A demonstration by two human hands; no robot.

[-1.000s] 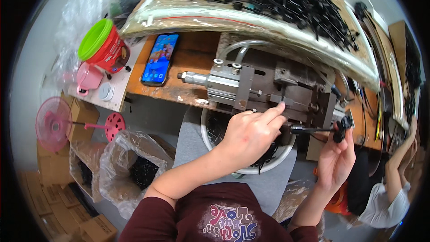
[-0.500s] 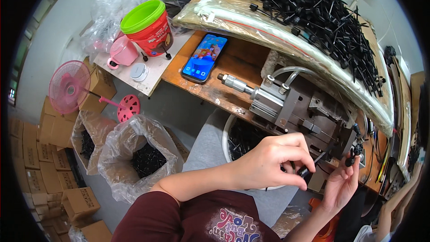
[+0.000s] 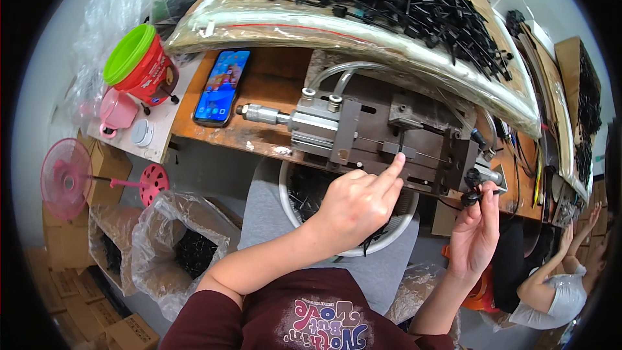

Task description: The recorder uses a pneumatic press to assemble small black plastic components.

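My left hand [image 3: 363,204] reaches over the metal fixture machine [image 3: 424,172], its index finger stretched out and the other fingers partly bent; the thumb is hidden. That fingertip touches the small grey block [image 3: 396,150] in the machine's middle, where a thin black stem [image 3: 401,137] stands out beyond it. By the machine's right end my right hand [image 3: 474,240] is closed, thumb and fingertips pinching a small black plastic piece with a round head [image 3: 470,198]. Another black knob-like part [image 3: 473,176] sits just above those fingertips; whether it is held too is unclear.
A large heap of black stemmed parts [image 3: 389,0] lies on the raised board. Below the bench edge stands a white basket [image 3: 389,241] of black parts. A phone [image 3: 222,87], a red bucket [image 3: 146,71] and a pink cup [image 3: 118,110] are leftward. Another person [image 3: 551,291] is at right.
My left hand has gone from pinching a black part in front of the machine to touching the block with its index finger. The camera view has shifted; my right hand still pinches a black piece.
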